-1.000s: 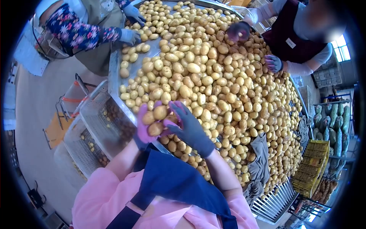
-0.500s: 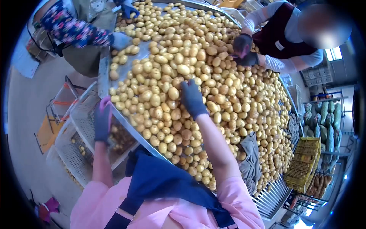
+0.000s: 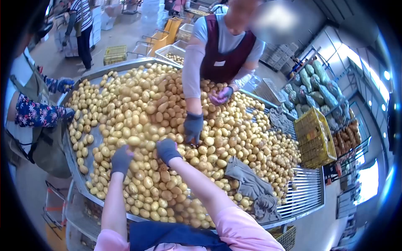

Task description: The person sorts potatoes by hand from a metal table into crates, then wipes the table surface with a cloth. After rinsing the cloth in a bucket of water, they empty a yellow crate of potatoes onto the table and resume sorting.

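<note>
A deep layer of yellow-brown potatoes (image 3: pixel 138 121) covers a metal sorting table (image 3: pixel 96 138) in front of me. My left hand (image 3: pixel 121 161), in a grey glove with a pink palm side, rests on the potatoes with its fingers stretched forward and apart. Just to its right, my right hand (image 3: pixel 168 150), gloved alike, reaches onto the heap; its fingers bend down and their tips are hidden among the potatoes. Close beyond it, a co-worker's gloved hand (image 3: pixel 193 127) also touches the potatoes.
A co-worker in a maroon apron (image 3: pixel 224 50) leans over the far side. Another person's floral sleeve (image 3: pixel 39 113) is at the left edge. A grey cloth (image 3: pixel 247 180) lies on the heap beside metal rollers (image 3: pixel 303 188). A yellow crate (image 3: pixel 314 138) stands at the right.
My view has turned. My left hand has left the table's edge by the crates and moved onto the potatoes, near my right hand. The co-worker opposite now reaches close to my right hand.
</note>
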Available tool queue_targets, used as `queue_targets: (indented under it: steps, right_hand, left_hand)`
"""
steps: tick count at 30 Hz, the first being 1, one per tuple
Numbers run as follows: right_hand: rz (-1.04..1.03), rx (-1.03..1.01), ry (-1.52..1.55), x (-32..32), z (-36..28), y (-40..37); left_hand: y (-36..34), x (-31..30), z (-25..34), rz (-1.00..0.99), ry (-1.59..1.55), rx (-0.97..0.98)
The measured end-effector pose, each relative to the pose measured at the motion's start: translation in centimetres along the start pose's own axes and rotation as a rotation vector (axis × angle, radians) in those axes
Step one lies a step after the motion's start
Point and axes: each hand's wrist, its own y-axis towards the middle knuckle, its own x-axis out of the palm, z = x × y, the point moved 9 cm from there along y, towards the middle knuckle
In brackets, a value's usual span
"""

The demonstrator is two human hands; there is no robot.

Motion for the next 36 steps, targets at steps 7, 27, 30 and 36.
queue_targets:
  steps: [7, 27, 30, 36]
  right_hand:
    - [0.142, -0.122, 0.363, -3.0, 0.0, -4.4]
    - [0.073, -0.283, 0.563, -3.4, -5.4, -18.5]
    - [0.131, -0.269, 0.568, -2.8, -4.3, -18.6]
    - [0.214, -0.394, 0.345, -1.4, -5.1, -19.3]
  left_hand:
    - [-3.3, 1.0, -4.2, 0.044, -1.32, -0.242]
    - [-28.1, -11.5, -16.8, 0.558, -0.561, -0.531]
    - [-20.6, -8.7, -9.8, 0.355, -0.445, -0.209]
    - [-12.8, 2.0, 3.6, 0.138, 0.13, 0.124]
